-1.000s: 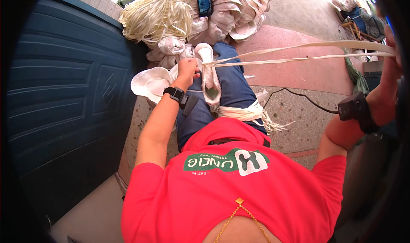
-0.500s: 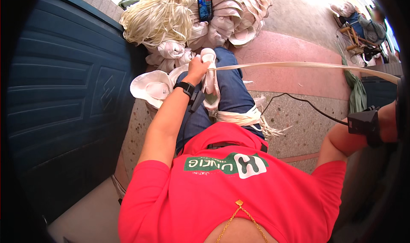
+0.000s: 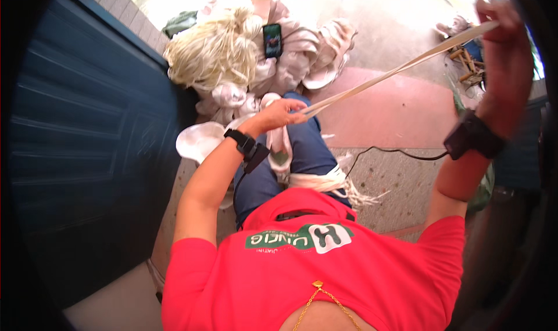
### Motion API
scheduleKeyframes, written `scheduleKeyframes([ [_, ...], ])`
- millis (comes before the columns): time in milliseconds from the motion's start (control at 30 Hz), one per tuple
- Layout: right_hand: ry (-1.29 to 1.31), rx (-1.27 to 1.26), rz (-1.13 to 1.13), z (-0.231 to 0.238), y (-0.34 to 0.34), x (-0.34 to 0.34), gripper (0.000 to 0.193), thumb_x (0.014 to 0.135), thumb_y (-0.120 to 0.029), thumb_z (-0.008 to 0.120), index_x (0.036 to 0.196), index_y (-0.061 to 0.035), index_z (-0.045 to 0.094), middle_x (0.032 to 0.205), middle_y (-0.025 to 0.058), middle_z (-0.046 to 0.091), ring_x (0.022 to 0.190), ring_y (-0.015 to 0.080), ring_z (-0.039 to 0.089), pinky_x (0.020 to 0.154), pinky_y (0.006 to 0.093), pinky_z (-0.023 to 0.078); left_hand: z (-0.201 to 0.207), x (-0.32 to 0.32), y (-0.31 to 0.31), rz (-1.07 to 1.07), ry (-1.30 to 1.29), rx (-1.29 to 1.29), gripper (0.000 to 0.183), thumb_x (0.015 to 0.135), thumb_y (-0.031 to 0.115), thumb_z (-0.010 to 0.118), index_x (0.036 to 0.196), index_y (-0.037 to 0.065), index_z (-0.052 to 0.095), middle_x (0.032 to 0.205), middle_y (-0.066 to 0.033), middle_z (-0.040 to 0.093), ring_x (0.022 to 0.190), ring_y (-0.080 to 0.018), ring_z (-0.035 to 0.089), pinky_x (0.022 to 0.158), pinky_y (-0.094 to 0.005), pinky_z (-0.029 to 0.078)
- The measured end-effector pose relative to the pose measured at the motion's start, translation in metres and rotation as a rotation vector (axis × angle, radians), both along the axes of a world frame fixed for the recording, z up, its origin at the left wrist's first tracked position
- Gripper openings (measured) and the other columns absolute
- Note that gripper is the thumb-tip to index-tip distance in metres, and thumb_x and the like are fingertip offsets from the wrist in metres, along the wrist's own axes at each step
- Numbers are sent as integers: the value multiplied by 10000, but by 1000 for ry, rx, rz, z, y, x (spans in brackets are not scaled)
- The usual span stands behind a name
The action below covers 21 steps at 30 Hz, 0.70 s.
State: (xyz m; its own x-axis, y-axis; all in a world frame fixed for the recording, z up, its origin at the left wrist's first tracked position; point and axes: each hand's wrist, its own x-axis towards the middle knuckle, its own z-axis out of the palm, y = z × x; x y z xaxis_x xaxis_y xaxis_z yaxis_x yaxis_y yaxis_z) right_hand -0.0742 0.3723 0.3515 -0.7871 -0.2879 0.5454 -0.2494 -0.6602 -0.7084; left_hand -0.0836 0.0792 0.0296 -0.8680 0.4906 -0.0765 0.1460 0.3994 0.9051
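Observation:
A long cream fabric strip (image 3: 395, 69) runs taut, looking doubled, from my left hand up to my right hand. My left hand (image 3: 282, 113) is closed on its near end, above my knees. Raised far out at the upper right, my right hand (image 3: 501, 23) grips the other end; motion blurs its fingers. Under my left hand, a pinkish-white bundle of curved pieces (image 3: 279, 148) sits between my legs. Beside it on the left lies a white cupped piece (image 3: 197, 142). A hank of white strips (image 3: 319, 181) lies across my right thigh.
A heap of pale curved bundles (image 3: 296, 52) lies ahead, with a hank of cream strips (image 3: 212, 49) and a phone (image 3: 272, 40) on top. A dark blue panelled door (image 3: 87, 133) stands at left. A black cable (image 3: 401, 151) trails from my right wrist device (image 3: 472, 136).
My right hand has swung upward and forward, carrying the strip from level to a steep slant. My left hand has shifted slightly right and lower in view, still on the strip.

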Motion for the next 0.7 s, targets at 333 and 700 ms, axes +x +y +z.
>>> scheduleKeyframes([
  [333,107,4,-333,-20,-31,-19,243,917,-210,438,1017,-3,516,647,41,545,626,122,530,632,234,424,62,2,6,-194,-286,287,177,844,162,563,868,-6,614,781,-10,600,717,-78,542,678,-212,434],
  [700,159,131,-172,-16,-33,-46,262,911,-204,436,1046,9,504,801,84,599,780,159,568,730,291,425,118,-5,-4,46,95,283,216,853,197,543,792,2,612,678,-7,582,644,-57,510,566,-215,408],
])
